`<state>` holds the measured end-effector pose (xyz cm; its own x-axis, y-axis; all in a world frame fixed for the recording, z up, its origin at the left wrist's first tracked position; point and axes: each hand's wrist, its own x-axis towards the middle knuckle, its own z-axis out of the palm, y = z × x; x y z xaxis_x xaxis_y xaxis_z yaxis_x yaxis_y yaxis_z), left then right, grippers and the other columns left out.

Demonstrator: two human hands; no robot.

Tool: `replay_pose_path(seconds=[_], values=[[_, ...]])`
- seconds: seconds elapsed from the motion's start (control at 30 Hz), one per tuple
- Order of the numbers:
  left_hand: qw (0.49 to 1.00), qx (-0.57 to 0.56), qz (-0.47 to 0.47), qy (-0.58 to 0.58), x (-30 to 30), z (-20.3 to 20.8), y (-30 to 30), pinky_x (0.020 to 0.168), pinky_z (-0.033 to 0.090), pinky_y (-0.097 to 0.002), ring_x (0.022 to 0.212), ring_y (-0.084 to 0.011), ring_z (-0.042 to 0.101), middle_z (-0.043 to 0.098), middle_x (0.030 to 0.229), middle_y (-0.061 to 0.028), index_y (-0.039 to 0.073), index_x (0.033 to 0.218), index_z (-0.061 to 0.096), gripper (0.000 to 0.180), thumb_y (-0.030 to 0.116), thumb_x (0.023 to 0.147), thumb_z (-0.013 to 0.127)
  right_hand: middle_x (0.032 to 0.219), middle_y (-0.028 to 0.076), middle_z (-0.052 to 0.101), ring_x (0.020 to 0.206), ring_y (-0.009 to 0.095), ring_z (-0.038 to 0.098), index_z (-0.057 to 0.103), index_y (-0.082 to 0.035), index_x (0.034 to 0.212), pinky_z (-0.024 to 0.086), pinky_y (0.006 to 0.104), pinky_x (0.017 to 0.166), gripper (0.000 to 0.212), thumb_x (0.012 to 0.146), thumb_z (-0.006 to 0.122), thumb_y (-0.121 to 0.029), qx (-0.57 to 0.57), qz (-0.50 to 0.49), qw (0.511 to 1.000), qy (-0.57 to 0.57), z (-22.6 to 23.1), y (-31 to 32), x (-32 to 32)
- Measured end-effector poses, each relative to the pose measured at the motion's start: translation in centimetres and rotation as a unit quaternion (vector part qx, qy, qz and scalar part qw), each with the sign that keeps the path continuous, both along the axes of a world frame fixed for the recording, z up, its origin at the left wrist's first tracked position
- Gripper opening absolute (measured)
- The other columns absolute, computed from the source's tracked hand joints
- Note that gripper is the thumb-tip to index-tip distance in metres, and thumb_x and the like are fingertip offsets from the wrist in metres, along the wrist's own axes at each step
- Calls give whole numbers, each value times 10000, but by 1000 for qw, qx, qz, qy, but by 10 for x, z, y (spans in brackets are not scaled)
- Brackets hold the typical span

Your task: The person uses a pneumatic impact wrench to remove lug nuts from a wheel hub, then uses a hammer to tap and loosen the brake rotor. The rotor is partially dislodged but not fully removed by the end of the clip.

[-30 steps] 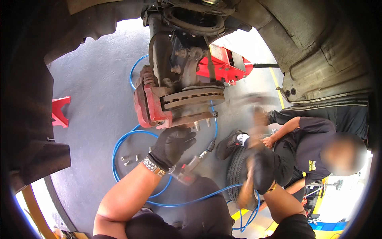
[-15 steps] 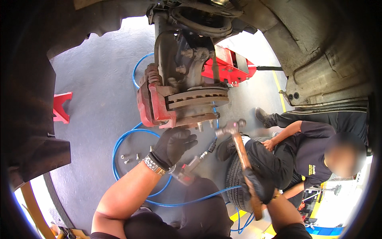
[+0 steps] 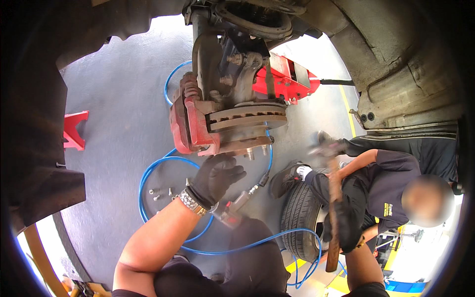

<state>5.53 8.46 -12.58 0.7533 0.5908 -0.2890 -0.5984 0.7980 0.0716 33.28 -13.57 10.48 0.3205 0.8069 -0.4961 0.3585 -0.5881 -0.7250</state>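
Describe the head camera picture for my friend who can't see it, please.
A person's black-gloved right hand grips a wooden-handled hammer, while their gloved left hand is close to a red brake caliper. Another person is by a tire, to the right.

free — between brake disc [image 3: 247,119] and hammer [image 3: 335,187] | blocked — co-worker [image 3: 396,171] right, tyre [image 3: 297,218] below

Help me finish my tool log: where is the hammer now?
In the head view, the hammer is right of centre, in the person's gloved right hand, just right of the tire's tread.
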Motion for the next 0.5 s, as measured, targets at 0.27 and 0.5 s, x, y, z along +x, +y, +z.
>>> replay_pose_path(seconds=[0.27,0.5], values=[[1000,4,4,2,-1,-4,0,995,505,-515,958,-282,676,689,938,-38,126,1009,652,155,109,862,697,743,62,614,589,169,613,585,-54,1158,544,322,521,287,1046,533,-313,-82,-80,992,55,-41,34,-47],[992,-60,16,109,10,61,-26,1030,442,-537,1197,-265,543,581,1225,-36,186,1134,603,235,231,929,708,759,53,610,593,147,594,586,-33,1136,504,302,510,296,1053,522,-310,1,-138,988,-62,23,23,-43]])
